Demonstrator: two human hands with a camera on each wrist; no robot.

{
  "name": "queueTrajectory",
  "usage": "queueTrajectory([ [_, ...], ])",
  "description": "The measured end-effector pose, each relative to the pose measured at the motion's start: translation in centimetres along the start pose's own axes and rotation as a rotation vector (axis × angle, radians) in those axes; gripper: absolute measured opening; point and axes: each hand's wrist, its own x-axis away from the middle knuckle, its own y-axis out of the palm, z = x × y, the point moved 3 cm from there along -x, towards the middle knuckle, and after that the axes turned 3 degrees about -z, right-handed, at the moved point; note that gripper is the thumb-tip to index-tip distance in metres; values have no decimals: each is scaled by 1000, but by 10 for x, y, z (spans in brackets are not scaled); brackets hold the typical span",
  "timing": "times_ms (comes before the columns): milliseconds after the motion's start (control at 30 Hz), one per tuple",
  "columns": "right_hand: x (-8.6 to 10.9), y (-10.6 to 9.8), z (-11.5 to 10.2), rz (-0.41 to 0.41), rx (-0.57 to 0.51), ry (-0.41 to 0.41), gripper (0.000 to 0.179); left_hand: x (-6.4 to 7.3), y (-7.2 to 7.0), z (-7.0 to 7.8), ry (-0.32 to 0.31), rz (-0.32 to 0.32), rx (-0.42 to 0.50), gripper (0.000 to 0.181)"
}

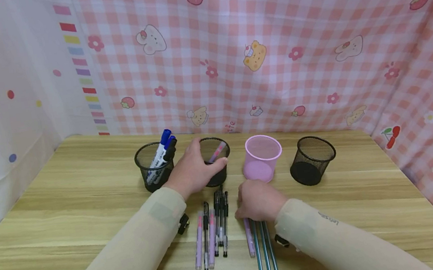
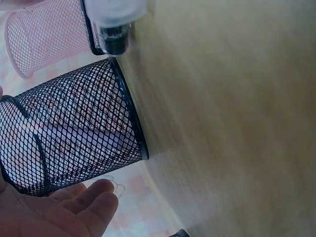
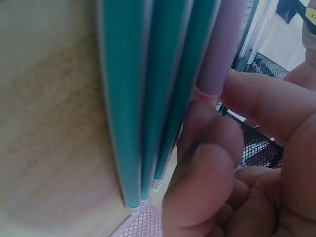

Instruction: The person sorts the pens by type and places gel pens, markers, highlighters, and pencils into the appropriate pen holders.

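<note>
My left hand point(image 1: 194, 169) holds a black mesh pen cup point(image 2: 74, 133) at its rim, the thumb across the front and the fingers round the side. One lilac pen point(image 1: 218, 151) leans inside that cup. Lower down, my right hand point(image 1: 258, 200) pinches another lilac pen point(image 3: 222, 49) between thumb and fingers, near its pink end. This pen lies along a row of three teal pencils point(image 3: 121, 108) on the table. Between the two hands lie several black-capped gel pens point(image 1: 222, 221) and two more lilac pens point(image 1: 212, 239).
At the left, a black mesh cup point(image 1: 146, 165) holds blue- and black-capped markers point(image 1: 160, 153). To the right stand a pink mesh cup point(image 1: 260, 158) and a further black mesh cup point(image 1: 311, 160). Patterned cloth point(image 1: 228, 48) hangs behind the wooden table point(image 1: 94, 196).
</note>
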Motion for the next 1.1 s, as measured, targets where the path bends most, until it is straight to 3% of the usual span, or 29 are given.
queueTrajectory([
  [300, -1, 0, 1, -6, 9, -10, 21, -1, 0, 0, 2, 4, -3, 111],
  [667, -4, 4, 3, -91, -33, 7, 24, 0, 0, 0, -16, 1, -1, 110],
  [1100, -4, 5, 1, -75, -14, -4, 22, 1, 0, -1, -10, -6, 0, 109],
])
